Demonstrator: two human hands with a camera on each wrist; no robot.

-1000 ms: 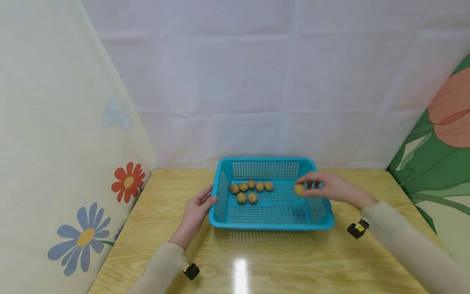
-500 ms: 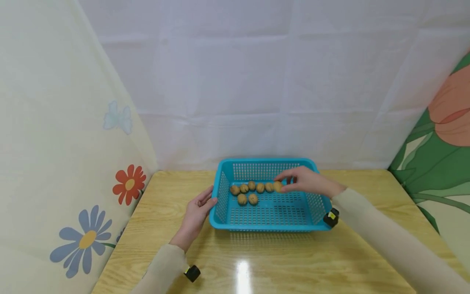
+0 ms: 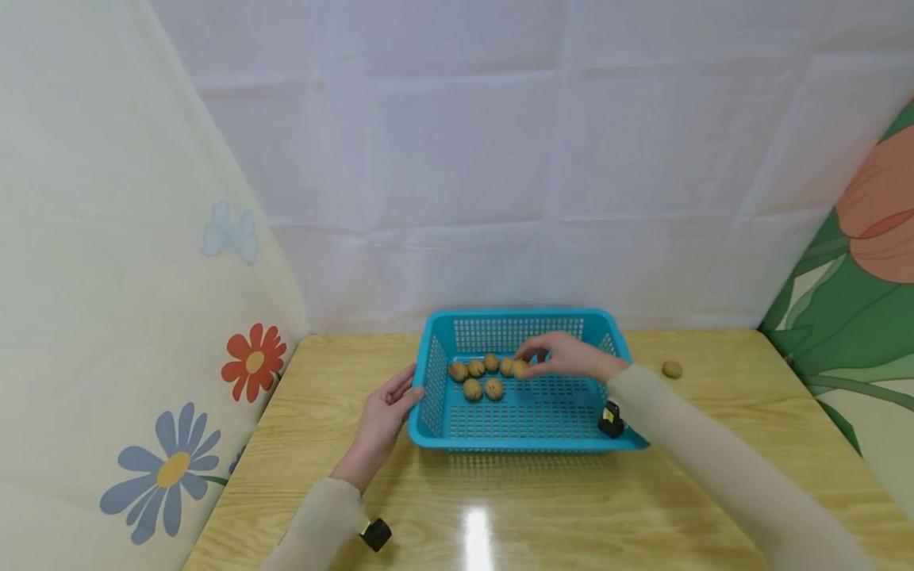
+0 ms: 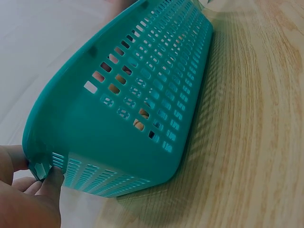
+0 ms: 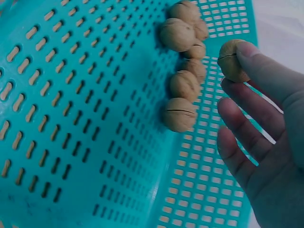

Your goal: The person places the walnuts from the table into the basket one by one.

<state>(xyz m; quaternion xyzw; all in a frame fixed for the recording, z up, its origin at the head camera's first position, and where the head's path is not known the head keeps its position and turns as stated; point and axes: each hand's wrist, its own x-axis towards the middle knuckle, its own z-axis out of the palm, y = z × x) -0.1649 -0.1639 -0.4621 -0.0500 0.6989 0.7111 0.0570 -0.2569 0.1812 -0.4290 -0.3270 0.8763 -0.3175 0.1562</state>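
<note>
A blue plastic basket with slotted walls stands on the table. My left hand grips its left rim, and the left wrist view shows the thumb and fingers pinching the basket's edge. Inside, several walnuts lie in the left part. My right hand is over the basket and pinches one walnut between thumb and forefinger, with its other fingers spread loosely. In the right wrist view this walnut is held apart from the row of walnuts in the basket.
One loose walnut lies on the wooden table to the right of the basket. A white cloth hangs behind the table. Printed panels with flowers stand at both sides.
My right hand has carried the pinched walnut leftward from the basket's right side to the other walnuts. The loose walnut on the table has come into sight. The left hand stays at the rim.
</note>
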